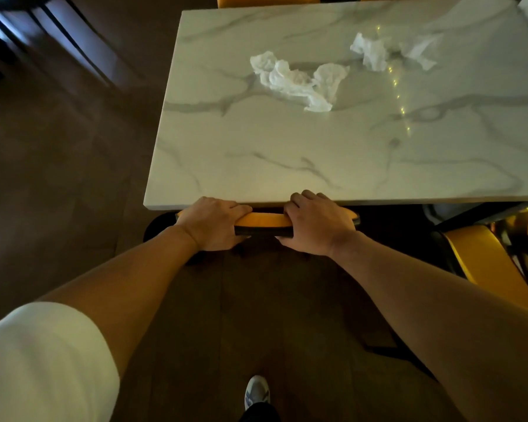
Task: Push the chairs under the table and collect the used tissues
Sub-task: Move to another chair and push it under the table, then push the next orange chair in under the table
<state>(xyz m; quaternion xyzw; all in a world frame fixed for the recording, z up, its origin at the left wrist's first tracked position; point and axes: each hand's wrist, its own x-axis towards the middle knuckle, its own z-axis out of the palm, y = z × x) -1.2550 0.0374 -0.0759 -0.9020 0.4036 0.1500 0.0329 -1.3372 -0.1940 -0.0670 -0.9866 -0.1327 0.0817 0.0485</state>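
Chair (264, 220) backrest gripped by left hand (215, 222) and right hand (316, 225).

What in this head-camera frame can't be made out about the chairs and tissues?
- Chair under both hands: seat and legs hidden by the table.
- Second chair: cut off by the right edge.
- Far chairs: only slivers at the top edge.
- Tissues: crumpled, so the count is unclear.
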